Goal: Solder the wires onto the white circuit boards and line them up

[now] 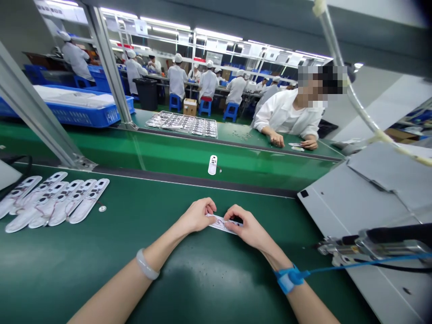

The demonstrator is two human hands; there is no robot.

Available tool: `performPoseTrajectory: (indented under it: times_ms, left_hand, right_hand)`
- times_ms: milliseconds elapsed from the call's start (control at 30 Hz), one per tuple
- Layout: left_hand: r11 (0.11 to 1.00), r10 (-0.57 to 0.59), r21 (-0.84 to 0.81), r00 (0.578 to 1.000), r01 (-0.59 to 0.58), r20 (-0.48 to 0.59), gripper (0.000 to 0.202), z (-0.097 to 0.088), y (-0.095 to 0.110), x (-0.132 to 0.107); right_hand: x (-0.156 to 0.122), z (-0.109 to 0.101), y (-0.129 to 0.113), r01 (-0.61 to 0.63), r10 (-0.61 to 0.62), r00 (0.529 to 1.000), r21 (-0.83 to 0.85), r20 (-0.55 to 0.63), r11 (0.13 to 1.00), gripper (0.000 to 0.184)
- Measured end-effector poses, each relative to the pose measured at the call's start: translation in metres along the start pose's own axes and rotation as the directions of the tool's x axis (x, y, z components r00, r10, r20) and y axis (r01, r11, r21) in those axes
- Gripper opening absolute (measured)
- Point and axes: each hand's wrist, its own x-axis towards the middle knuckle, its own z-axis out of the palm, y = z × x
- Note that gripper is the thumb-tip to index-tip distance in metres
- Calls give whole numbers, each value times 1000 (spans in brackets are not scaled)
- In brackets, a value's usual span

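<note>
My left hand (197, 215) and right hand (248, 227) pinch the white strip (221, 223) at both ends, fingers close, seemingly to steady it over the green table (202, 288), away from the white pieces (56, 202).

And here we have it: the left forearm (111, 288) and the right forearm (310, 306), both bare, angling in from the bottom corners and converging at centre view! The left wrist (165, 245) runs nearly straight into the left hand (197, 216), knuckles up, its fingers (209, 207) curled down in a firm pinch. Over on the other side, the right hand (245, 228) answers, back upward, its fingers (233, 215) bunched and tipping inward, with the right wrist (272, 254) angled gently behind it. The two hands are working close together, just a narrow gap between them, not touching!
</note>
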Motion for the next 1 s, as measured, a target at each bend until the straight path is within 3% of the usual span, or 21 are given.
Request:
performPoseTrajectory:
  times_ms: [167,333,433,633,700,833,933,1000]
  left_hand:
    - [1000,10,15,997,-9,-70,20,9,0,-2]
    - [994,31,-100,995,-40,-94,22,8,-6,2]
    - [973,31,-219,982,-72,-185,16,0,-14,7]
    - [922,-44,-353,863,-160,-504,23,-17,-28,15]
    - [905,-76,-383,817,-184,-571,27,-22,-34,17]
    - [882,-140,-425,747,-204,-650,34,-32,-44,22]
    - [880,-145,-429,748,-201,-647,36,-36,-46,21]
    - [888,-127,-416,764,-197,-632,36,-37,-44,19]
  right_hand:
    - [-5,-5,-3,-23,23,1000,-60,-6,998,13]
    - [-21,-19,-13,-96,111,994,-392,16,915,21]
    - [-31,-14,-23,-116,145,989,-462,26,879,18]
    - [-41,3,-31,-172,196,980,-355,33,919,19]
    - [-37,4,-30,-199,216,975,-215,56,956,20]
    - [5,2,-30,-254,238,962,123,133,959,23]
    - [62,-3,-29,-198,211,974,143,-80,970,35]
    - [97,-4,-23,-158,185,945,118,-270,980,36]
